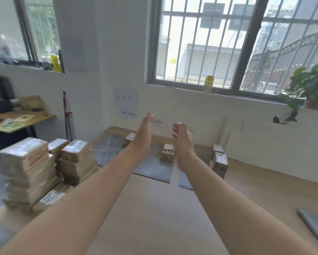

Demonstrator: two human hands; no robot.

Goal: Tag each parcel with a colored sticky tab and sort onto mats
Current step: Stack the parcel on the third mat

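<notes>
Both my arms reach forward over the wooden table. My left hand point(145, 133) is held flat with fingers straight and holds nothing. My right hand point(182, 137) is empty too, its fingers loosely curled. Below them lie grey mats point(110, 150) at the far side of the table. One brown parcel point(130, 138) sits on the left mat, just behind my left wrist. Another parcel point(168, 152) stands between my two wrists. Two more parcels point(220, 161) stand to the right of my right forearm. No sticky tabs are visible.
Tall stacks of brown parcels point(29, 168) fill the table's left edge, with a second stack point(78, 159) beside them. Another grey mat point(316, 227) lies at the near right. A white wall and barred window stand behind the table; a potted plant point(309, 85) sits on the sill.
</notes>
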